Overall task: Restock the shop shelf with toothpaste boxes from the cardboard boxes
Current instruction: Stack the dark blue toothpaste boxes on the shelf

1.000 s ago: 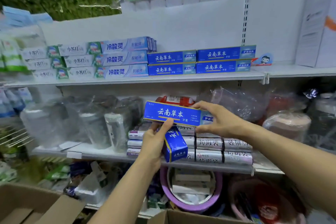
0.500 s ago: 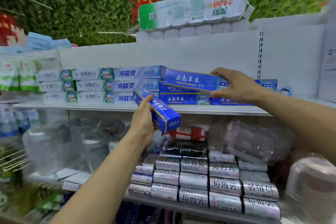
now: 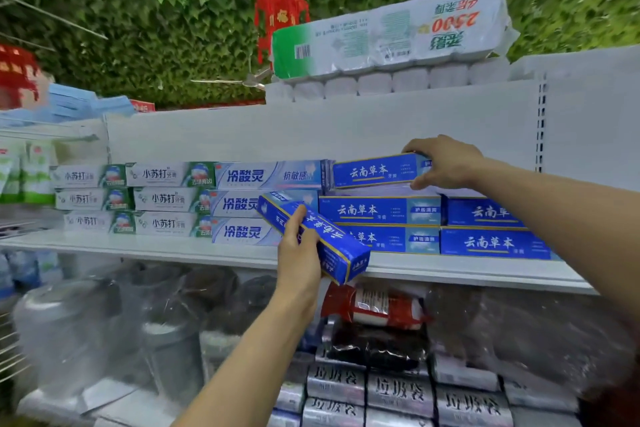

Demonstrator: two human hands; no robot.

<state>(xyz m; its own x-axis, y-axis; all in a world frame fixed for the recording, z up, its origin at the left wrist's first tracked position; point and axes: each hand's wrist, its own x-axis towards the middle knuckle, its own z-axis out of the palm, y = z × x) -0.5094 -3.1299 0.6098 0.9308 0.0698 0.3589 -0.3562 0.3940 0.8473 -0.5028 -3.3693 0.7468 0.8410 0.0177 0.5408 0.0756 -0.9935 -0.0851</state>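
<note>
The right hand [image 3: 446, 161] holds a blue toothpaste box [image 3: 374, 172] directly above the left blue stack [image 3: 377, 211], a pile of 2 matching boxes on the shop shelf [image 3: 450, 270]. Its fingers [image 3: 415, 148] curl over the box's top rear edge and the thumb presses under the right end, so they are clamped on it. The box's long axis runs left to right, parallel to the stack, with the printed face outward. Whether its underside already touches the stack cannot be told. It appears to be going on as tier 3, needing only a short settle and release.

In front of the stack's left end and lower, the left hand [image 3: 299, 253] grips a second blue box [image 3: 332, 239], thumb over its top face. This box's long axis points away toward the shelf, crossways to the stack, its end face toward the person. It would have to swing parallel before it can be laid down.

Left of the stack, pale toothpaste boxes [image 3: 242, 204] stand 3 high against it, closing that side. Right of the stack, another blue pile [image 3: 491, 243] is 2 high with its top free, under the right forearm. Above the stack, the white back panel [image 3: 346, 128] shows open room.
</note>
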